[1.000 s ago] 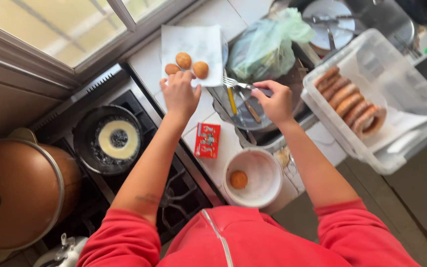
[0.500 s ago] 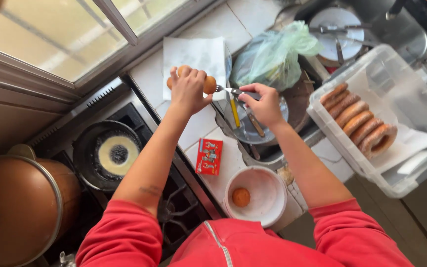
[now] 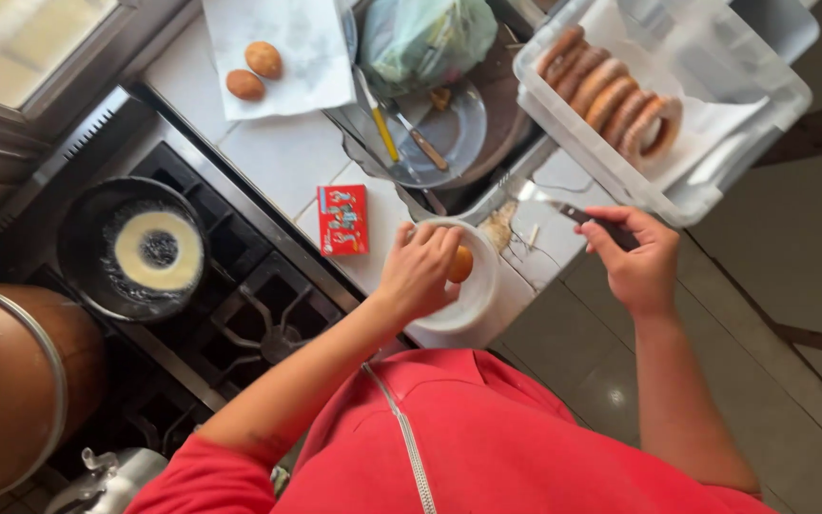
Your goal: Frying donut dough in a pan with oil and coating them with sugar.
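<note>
Left hand (image 3: pixel 420 271) pinches a brown ball (image 3: pixel 461 264) inside the white bowl (image 3: pixel 473 300) at the counter's near edge; right hand (image 3: pixel 632 257) grips a fork (image 3: pixel 549 202), tines lifted clear.

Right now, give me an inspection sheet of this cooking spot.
Surface: white tiled counter beside a gas stove.
Job's things: left hand over a white bowl, fingers on a brown ball; right hand holds a fork.
Clutter: two balls on paper, red box, plate with utensils, bag, tub of browned rolls.
Fingers: both hands closed on their items.
Cables: nothing seen.
Surroundings: frying pan, copper pot, window.
</note>
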